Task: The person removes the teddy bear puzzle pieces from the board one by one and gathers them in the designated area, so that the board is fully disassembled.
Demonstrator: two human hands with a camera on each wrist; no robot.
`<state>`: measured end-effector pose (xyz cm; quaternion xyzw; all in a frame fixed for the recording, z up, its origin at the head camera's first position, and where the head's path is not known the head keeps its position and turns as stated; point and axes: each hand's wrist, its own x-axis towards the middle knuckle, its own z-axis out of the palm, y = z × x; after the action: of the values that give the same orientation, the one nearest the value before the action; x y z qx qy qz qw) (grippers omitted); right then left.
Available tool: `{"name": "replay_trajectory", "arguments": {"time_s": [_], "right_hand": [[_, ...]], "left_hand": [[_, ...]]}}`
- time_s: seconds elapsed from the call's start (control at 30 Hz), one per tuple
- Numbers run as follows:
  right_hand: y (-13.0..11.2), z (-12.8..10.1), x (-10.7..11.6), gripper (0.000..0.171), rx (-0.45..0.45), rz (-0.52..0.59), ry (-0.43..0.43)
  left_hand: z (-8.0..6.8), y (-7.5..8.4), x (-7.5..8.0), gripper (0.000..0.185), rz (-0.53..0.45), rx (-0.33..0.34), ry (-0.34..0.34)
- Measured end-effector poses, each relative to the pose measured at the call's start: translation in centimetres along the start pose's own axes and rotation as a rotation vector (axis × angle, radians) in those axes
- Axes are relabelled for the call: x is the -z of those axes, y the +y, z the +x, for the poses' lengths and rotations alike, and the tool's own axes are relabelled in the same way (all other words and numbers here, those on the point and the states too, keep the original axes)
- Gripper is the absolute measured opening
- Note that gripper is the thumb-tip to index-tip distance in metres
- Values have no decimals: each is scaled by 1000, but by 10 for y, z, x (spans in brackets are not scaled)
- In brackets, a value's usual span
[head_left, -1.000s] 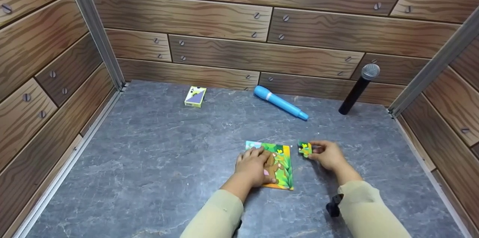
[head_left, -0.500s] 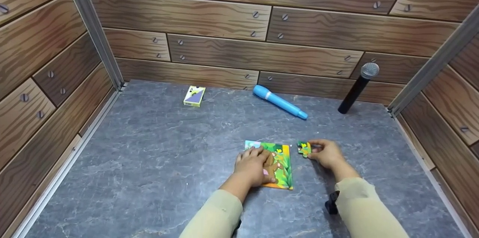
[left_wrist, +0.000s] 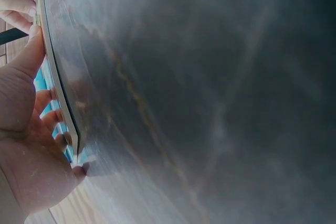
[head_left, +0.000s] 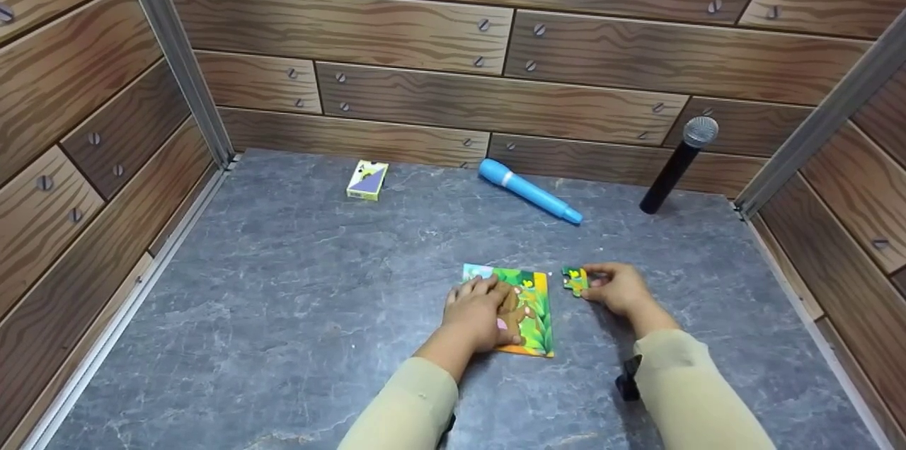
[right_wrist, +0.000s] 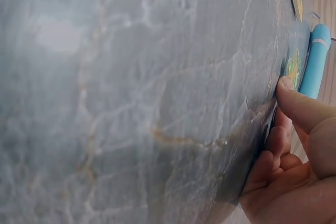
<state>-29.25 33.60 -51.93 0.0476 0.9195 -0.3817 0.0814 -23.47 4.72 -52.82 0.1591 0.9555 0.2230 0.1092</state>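
Observation:
A colourful jigsaw puzzle board (head_left: 532, 312) with a green jungle picture lies flat on the grey marble-look tabletop (head_left: 318, 294). My left hand (head_left: 481, 310) rests palm-down on the board, fingers flat across it; the left wrist view shows the board's edge (left_wrist: 59, 87) under those fingers. Just right of the board, my right hand (head_left: 614, 289) pinches a small loose green puzzle piece (head_left: 575, 281) against the table, a short gap from the board's upper right corner. In the right wrist view the thumb (right_wrist: 299, 106) presses on the piece's edge (right_wrist: 292, 64).
A blue toy torch (head_left: 529, 192) lies at the back centre; a black microphone (head_left: 678, 165) leans on the back wall to the right. A small card box (head_left: 367, 180) sits back left. Wood-pattern walls enclose the table on three sides.
None of note: both hands keep their places on the board and the loose piece; only the head view shifts slightly.

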Motion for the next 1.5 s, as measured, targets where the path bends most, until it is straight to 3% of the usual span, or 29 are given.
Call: {"name": "replay_trajectory", "arguments": {"time_s": [0.6, 0.97, 1.5], "right_hand": [[-5, 5, 6, 57, -76, -52, -60], [-2, 8, 6, 62, -70, -26, -65], [-2, 5, 3, 52, -41, -35, -43]], "left_hand": [[1, 0, 0, 88, 1, -3, -5], [0, 0, -1, 90, 2, -1, -4], [-4, 0, 4, 89, 5, -6, 3]]}}
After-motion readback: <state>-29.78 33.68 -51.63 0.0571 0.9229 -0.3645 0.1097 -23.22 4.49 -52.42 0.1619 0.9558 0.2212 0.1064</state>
